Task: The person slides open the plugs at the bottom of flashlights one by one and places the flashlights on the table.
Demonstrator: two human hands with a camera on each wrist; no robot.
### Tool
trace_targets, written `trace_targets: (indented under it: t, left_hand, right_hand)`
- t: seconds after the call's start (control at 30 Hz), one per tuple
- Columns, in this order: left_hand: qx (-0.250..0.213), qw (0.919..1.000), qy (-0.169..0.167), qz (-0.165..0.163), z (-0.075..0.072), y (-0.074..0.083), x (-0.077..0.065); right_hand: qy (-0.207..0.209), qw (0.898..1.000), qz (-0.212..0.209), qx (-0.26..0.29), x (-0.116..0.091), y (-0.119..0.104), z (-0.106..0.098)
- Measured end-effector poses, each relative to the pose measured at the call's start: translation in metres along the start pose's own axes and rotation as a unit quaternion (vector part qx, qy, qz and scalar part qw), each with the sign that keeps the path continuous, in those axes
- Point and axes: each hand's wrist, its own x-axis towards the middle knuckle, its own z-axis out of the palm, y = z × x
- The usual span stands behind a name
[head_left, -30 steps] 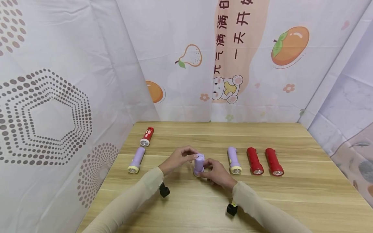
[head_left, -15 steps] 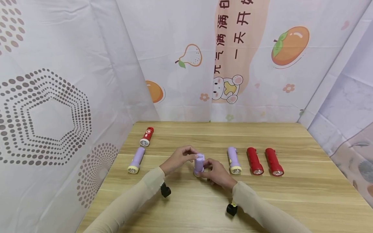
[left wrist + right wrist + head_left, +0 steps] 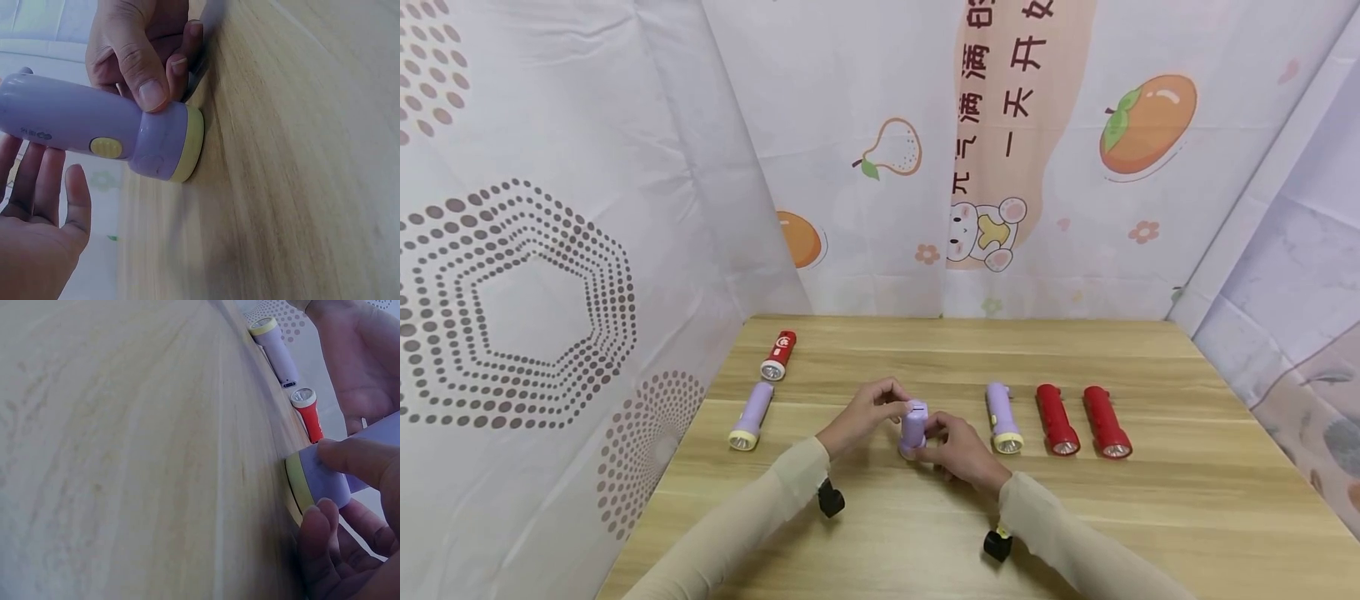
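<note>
A purple flashlight [image 3: 913,430] stands upright on the wooden table, its yellow-rimmed head down and the slotted tail end up. My left hand [image 3: 867,412] holds it near the top, thumb at the tail end and fingers along the body. Lower down, my right hand [image 3: 964,452] pinches the wide head between thumb and fingers. The left wrist view shows the yellow switch [image 3: 106,147] on the flashlight's side and the right thumb [image 3: 152,95] pressing just above the yellow rim [image 3: 192,144]. The lens is hidden against the table.
To the left lie a red-and-white flashlight [image 3: 778,356] and a purple one [image 3: 751,417]. On the right, another purple flashlight [image 3: 1002,417] and two red ones, the nearer red flashlight [image 3: 1057,419] and the outer red flashlight [image 3: 1107,422], lie in a row. Printed curtains [image 3: 865,283] border the table.
The left wrist has shifted slightly to the right, and the head view has tilted a little. Both hands keep hold of the upright flashlight, which stays in place.
</note>
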Motion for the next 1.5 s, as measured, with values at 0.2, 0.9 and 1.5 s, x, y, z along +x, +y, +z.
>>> trace_targets:
  t: [0.2, 0.9, 1.5]
  left_hand:
    - [-0.003, 1.0000, 0.000, -0.002, 0.0009, -0.0012, 0.0012]
    - [0.010, 0.9998, -0.003, -0.016, 0.0018, 0.0010, 0.0044]
    - [0.007, 0.9994, -0.010, -0.032, 0.0021, 0.0043, 0.0085]
  right_hand:
    - [0.002, 1.000, -0.006, 0.001, 0.0003, 0.0015, 0.0005]
    - [0.006, 1.000, 0.006, 0.007, 0.0001, -0.0015, 0.0017]
    - [0.000, 1.000, 0.000, -0.002, -0.0002, -0.0006, 0.0008]
